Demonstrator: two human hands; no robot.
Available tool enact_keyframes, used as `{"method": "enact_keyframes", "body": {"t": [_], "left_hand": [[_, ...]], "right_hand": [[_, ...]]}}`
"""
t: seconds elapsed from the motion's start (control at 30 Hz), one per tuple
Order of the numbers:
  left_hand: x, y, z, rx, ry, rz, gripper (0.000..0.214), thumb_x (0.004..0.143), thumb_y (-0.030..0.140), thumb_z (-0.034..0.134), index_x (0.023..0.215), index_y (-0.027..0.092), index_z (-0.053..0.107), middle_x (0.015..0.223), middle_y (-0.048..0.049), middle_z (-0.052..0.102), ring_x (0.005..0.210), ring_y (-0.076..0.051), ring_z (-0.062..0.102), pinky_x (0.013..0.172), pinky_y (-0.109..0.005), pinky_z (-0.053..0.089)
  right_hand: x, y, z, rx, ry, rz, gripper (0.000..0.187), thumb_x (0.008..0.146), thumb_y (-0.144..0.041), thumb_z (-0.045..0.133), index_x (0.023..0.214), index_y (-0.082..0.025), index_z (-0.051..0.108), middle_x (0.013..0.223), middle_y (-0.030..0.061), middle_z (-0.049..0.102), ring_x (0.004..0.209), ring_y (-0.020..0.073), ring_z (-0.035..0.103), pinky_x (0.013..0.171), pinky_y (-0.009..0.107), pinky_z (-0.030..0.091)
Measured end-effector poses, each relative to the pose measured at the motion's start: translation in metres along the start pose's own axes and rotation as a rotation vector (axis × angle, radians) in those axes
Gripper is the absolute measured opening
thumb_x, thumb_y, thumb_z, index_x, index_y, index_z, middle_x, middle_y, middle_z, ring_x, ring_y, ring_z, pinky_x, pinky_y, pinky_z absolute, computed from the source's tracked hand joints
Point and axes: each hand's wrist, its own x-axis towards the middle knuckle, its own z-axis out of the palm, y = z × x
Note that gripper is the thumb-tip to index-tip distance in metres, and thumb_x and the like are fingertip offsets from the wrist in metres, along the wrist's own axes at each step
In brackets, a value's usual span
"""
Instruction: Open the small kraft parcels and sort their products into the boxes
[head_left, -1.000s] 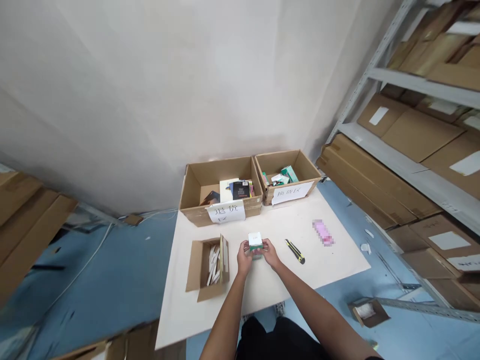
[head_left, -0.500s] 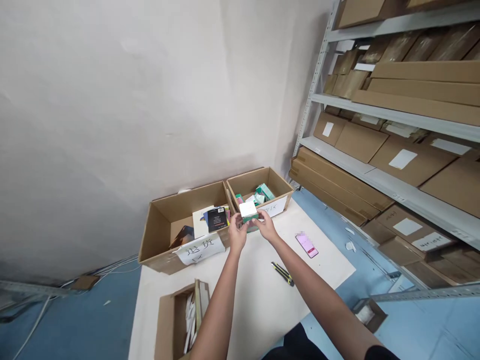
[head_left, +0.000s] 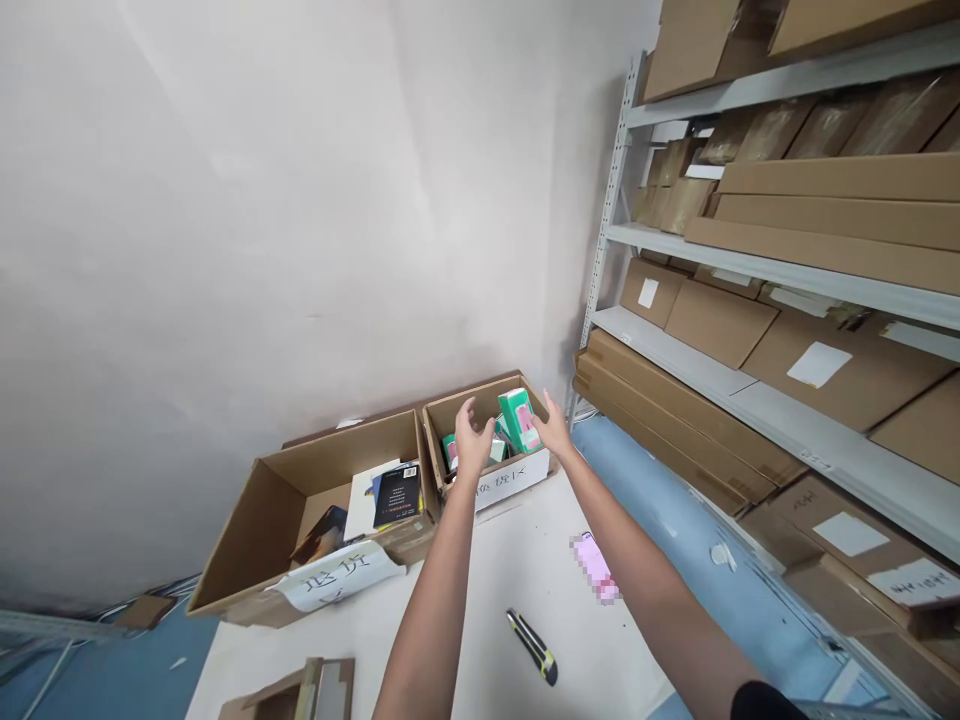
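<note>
Looked like the letting-go step to me: green box [head_left: 516,422] was tilted in or just over the smaller carton [head_left: 491,398], couldn't tell which. Left hand [head_left: 474,440] had its grip spread and empty; right hand [head_left: 553,430] looked unclenched, thumb overlapping the box's edge. Next move probably called for keeping fingers clear.

Forearms [head_left: 431,590] stretched forward behind the fingers [head_left: 466,410], left hand [head_left: 472,444] held up, its fingers curved and parted from the thumb, right hand [head_left: 555,434] held opposite, fingers spread, both thumbs [head_left: 488,434] turned inward.
</note>
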Motion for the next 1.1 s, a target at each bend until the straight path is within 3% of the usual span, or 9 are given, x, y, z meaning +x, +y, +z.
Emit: {"method": "enact_keyframes", "body": {"t": [0.1, 0.23, 0.4, 0.5, 0.6, 0.77, 0.87, 0.97, 1.1], "left_hand": [[-0.021, -0.006, -0.017, 0.04, -0.018, 0.031, 0.058, 0.091, 0.033, 0.07, 0.147, 0.028, 0.055, 0.153, -0.0105, 0.056, 0.137, -0.03, 0.058, 0.109, -0.045, 0.055], [-0.051, -0.014, -0.049, 0.027, -0.051, -0.022, 0.056, 0.091, 0.033, 0.07, 0.145, 0.027, 0.057, 0.149, -0.011, 0.061, 0.134, -0.028, 0.061, 0.106, -0.044, 0.057], [-0.093, -0.033, -0.119, 0.029, -0.01, -0.086, 0.05, 0.092, 0.033, 0.068, 0.14, 0.025, 0.06, 0.142, -0.0115, 0.066, 0.133, -0.027, 0.063, 0.104, -0.042, 0.058], [-0.132, -0.051, -0.18, 0.041, 0.021, -0.122, 0.049, 0.09, 0.032, 0.067, 0.138, 0.025, 0.061, 0.137, -0.0119, 0.069, 0.131, -0.027, 0.064, 0.102, -0.042, 0.059], [-0.18, -0.072, -0.255, 0.073, 0.044, -0.192, 0.047, 0.088, 0.033, 0.068, 0.134, 0.025, 0.064, 0.133, -0.0124, 0.071, 0.126, -0.028, 0.067, 0.095, -0.042, 0.061], [-0.277, -0.113, -0.393, 0.223, 0.101, -0.273, 0.043, 0.086, 0.027, 0.065, 0.128, 0.024, 0.069, 0.132, -0.0104, 0.071, 0.117, -0.026, 0.068, 0.097, -0.042, 0.06], [-0.337, -0.135, -0.455, 0.34, 0.061, -0.342, 0.041, 0.082, 0.022, 0.065, 0.123, 0.024, 0.072, 0.126, -0.01, 0.073, 0.119, -0.027, 0.068, 0.107, -0.045, 0.056], [-0.389, -0.152, -0.489, 0.419, -0.106, -0.441, 0.038, 0.076, 0.02, 0.07, 0.113, 0.025, 0.074, 0.123, -0.0098, 0.073, 0.124, -0.03, 0.067, 0.113, -0.048, 0.051], [-0.443, -0.166, -0.494, 0.471, -0.333, -0.583, 0.047, 0.064, 0.017, 0.083, 0.111, 0.023, 0.076, 0.152, -0.0155, 0.059, 0.151, -0.038, 0.046, 0.121, -0.053, 0.042]], "right_hand": [[-0.031, 0.009, 0.002, 0.018, 0.001, -0.065, 0.07, 0.089, -0.033, 0.064, 0.157, -0.024, 0.05, 0.159, 0.0106, 0.052, 0.151, 0.0301, 0.044, 0.128, 0.051, 0.034], [-0.081, -0.003, 0.028, 0.022, -0.05, -0.117, 0.064, 0.091, -0.031, 0.062, 0.154, -0.024, 0.053, 0.158, 0.0114, 0.053, 0.15, 0.0287, 0.046, 0.127, 0.05, 0.036], [-0.135, -0.037, 0.076, 0.009, -0.163, -0.143, 0.06, 0.091, -0.03, 0.063, 0.151, -0.027, 0.057, 0.158, 0.0108, 0.052, 0.151, 0.0296, 0.044, 0.127, 0.051, 0.036], [-0.175, -0.062, 0.112, -0.012, -0.227, -0.155, 0.06, 0.09, -0.028, 0.064, 0.15, -0.027, 0.058, 0.158, 0.0109, 0.052, 0.15, 0.0301, 0.045, 0.127, 0.052, 0.035], [-0.228, -0.087, 0.156, -0.024, -0.317, -0.181, 0.059, 0.09, -0.029, 0.065, 0.149, -0.028, 0.06, 0.157, 0.0102, 0.053, 0.15, 0.0306, 0.045, 0.127, 0.052, 0.035], [-0.344, -0.121, 0.244, 0.016, -0.512, -0.213, 0.056, 0.091, -0.026, 0.065, 0.147, -0.027, 0.061, 0.159, 0.0103, 0.051, 0.15, 0.03, 0.045, 0.128, 0.053, 0.033], [-0.42, -0.133, 0.292, 0.042, -0.663, -0.209, 0.058, 0.091, -0.024, 0.064, 0.148, -0.028, 0.06, 0.159, 0.0097, 0.05, 0.151, 0.0277, 0.044, 0.128, 0.051, 0.034], [-0.487, -0.134, 0.324, 0.0, -0.874, -0.194, 0.059, 0.09, -0.02, 0.063, 0.148, -0.025, 0.06, 0.16, 0.0122, 0.049, 0.15, 0.0267, 0.046, 0.126, 0.048, 0.037], [-0.543, -0.11, 0.33, -0.361, -1.116, -0.113, 0.058, 0.083, -0.016, 0.072, 0.14, -0.017, 0.067, 0.163, 0.021, 0.045, 0.154, 0.036, 0.039, 0.125, 0.052, 0.035]]}}
